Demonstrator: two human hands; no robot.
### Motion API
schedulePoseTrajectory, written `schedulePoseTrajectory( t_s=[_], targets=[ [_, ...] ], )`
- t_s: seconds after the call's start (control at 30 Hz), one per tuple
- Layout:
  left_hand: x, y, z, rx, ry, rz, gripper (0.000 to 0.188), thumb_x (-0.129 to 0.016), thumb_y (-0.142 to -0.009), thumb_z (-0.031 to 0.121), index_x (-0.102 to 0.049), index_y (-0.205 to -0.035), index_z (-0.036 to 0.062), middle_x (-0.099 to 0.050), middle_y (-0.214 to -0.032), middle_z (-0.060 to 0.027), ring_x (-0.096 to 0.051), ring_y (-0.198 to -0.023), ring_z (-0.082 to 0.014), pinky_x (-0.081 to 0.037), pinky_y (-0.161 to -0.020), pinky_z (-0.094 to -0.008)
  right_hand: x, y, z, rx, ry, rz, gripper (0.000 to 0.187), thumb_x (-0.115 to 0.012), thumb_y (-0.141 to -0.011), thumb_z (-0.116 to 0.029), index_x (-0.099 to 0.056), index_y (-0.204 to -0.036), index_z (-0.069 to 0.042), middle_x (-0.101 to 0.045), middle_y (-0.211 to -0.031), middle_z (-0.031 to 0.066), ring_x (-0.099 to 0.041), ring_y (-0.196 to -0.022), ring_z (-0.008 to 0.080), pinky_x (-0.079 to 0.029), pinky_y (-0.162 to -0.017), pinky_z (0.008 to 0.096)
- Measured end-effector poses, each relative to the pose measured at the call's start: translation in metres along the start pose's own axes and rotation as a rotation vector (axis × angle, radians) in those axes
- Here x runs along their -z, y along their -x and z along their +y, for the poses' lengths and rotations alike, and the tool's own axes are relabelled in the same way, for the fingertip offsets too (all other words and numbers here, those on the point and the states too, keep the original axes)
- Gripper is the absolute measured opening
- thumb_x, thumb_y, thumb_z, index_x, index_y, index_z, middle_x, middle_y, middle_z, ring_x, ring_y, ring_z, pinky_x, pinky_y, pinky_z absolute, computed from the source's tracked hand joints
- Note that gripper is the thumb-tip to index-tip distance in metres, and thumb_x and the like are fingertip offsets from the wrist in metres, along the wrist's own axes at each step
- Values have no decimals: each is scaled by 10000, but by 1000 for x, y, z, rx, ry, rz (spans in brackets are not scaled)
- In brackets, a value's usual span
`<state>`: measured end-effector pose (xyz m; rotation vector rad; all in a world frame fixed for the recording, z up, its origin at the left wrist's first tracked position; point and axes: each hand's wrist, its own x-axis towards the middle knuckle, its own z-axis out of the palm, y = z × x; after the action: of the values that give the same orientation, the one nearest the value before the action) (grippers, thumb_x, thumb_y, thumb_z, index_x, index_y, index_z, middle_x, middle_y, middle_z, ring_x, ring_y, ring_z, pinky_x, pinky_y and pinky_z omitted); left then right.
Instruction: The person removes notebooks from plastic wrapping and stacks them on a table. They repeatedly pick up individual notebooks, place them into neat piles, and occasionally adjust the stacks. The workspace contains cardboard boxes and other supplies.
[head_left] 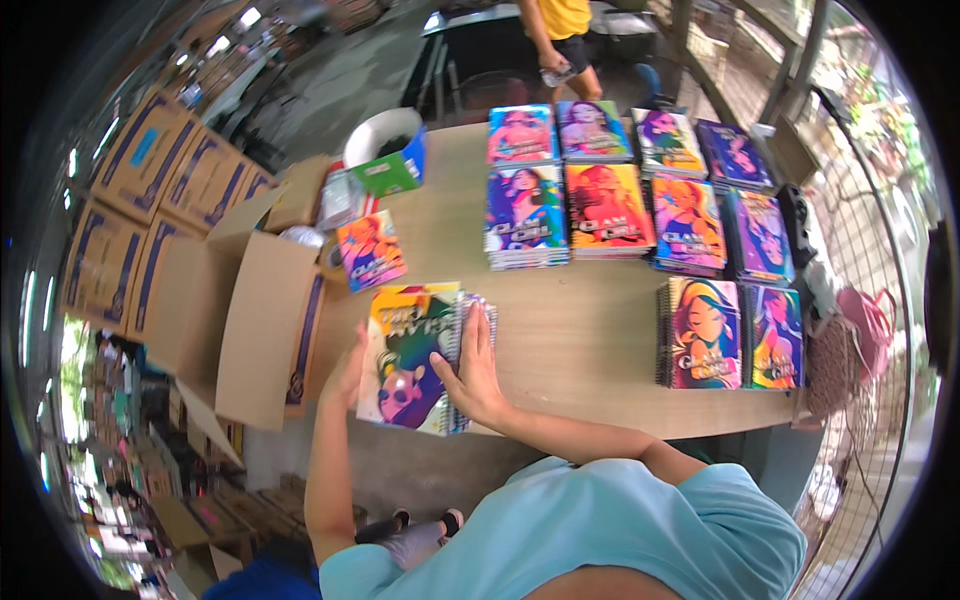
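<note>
A stack of spiral notebooks [405, 350] with a bright illustrated cover of a figure lies at the table's near edge, turned upside down to me. My left hand [346, 372] stands along its left side, fingers stretched out and partly hidden by the edge. On the opposite side, my right hand [474, 372] rests flat along the metal spiral binding [462, 335], fingers straight and thumb spread over the cover. The stack sits between both palms. Just beyond it lies a single orange-and-purple notebook [371, 250].
Several notebook stacks [610, 208] stand in rows on the right of the wooden table [560, 330]. An open cardboard box [265, 325] is at the left, before stacked cartons [145, 155]. A white-and-green bucket [388, 172] stands behind. A person in yellow [562, 25] is beyond the table.
</note>
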<state>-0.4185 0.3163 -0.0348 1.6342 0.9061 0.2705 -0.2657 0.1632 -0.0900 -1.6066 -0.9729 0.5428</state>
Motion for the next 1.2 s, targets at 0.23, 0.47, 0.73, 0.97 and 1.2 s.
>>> schedulePoseTrajectory(
  t_s=[0.23, 0.47, 0.73, 0.97, 1.2],
  targets=[
    [-143, -44, 156, -710, -648, -158, 644, -580, -870, 394, -365, -1380, 65, -351, -1426, -167, -255, -1358, -323, -214, -1099, -407, 269, -67, 84, 67, 130, 407, 633, -678, -810, -222, -373, -1329, -27, -420, -1301, 218, -377, -1259, 334, -326, -1027, 404],
    [-465, -170, 172, -1087, -894, -760, 545, -655, -791, 337, -493, -1269, 128, -523, -1218, -121, -484, -1164, -276, -369, -963, -479, 553, -177, 207, -204, 712, 450, 394, -673, -729, -322, -658, -985, -22, -658, -960, 184, -638, -917, 317, -496, -822, 383],
    [-717, -294, 167, -1213, -1231, -611, 441, -455, -866, 226, -487, -1303, 173, -242, -1475, -133, -171, -1380, -349, -174, -1024, -665, 647, -270, 288, -682, 893, 528, 668, -686, -735, -509, -565, -1183, -28, -370, -1359, 222, -416, -1211, 427, -426, -941, 526],
    [-729, -302, 170, -1475, -1121, -577, 443, -511, -827, 249, -525, -1257, 143, -390, -1403, -106, -268, -1348, -298, -189, -1024, -660, 673, -306, 295, -565, 1001, 430, 635, -780, -665, -326, -506, -1174, -60, -468, -1264, 186, -539, -1082, 382, -482, -842, 503],
    [-539, -219, 234, -1600, -728, -186, 246, -546, -783, 179, -574, -1027, 159, -586, -820, -36, -608, -827, -220, -480, -728, -423, 670, -252, 158, 248, 1125, 515, 312, -522, -845, -135, -485, -1145, -56, -586, -935, 264, -614, -811, 411, -488, -657, 492]
  ],
)
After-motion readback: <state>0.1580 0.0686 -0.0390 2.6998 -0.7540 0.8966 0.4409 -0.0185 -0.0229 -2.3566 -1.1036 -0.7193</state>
